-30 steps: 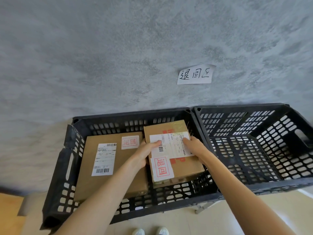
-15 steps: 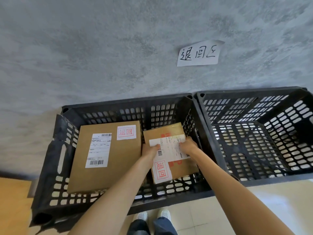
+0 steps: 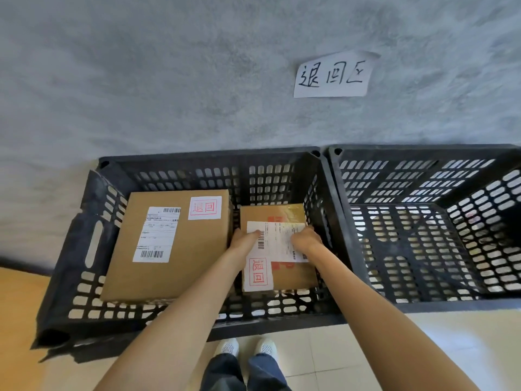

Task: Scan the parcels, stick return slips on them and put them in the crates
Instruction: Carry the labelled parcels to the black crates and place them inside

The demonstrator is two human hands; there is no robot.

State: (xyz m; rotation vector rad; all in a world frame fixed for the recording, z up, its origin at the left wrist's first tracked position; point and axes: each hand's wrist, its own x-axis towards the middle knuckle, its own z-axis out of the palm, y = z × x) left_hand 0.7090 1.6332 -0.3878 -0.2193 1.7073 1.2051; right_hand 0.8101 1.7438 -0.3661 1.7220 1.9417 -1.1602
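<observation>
A small brown parcel (image 3: 284, 273) with a white shipping label and a red-stamped return slip (image 3: 258, 274) lies low in the right half of the left black crate (image 3: 93, 244). My left hand (image 3: 243, 239) grips its left edge, thumb over the label. Its right edge is held by my right hand (image 3: 306, 237). Beside it, in the crate's left half, a bigger brown parcel (image 3: 169, 246) lies flat with its own label and return slip (image 3: 205, 208).
A second black crate (image 3: 423, 304) stands empty directly to the right. Both crates sit against a grey wall bearing a handwritten paper sign (image 3: 332, 76). Pale floor tiles and my white shoes (image 3: 248, 348) show below; a wooden surface (image 3: 17, 306) is at the left.
Both hands have lowered the small parcel deeper into the left crate, beside the bigger one. The camera has tilted down, so my legs and shoes now show.
</observation>
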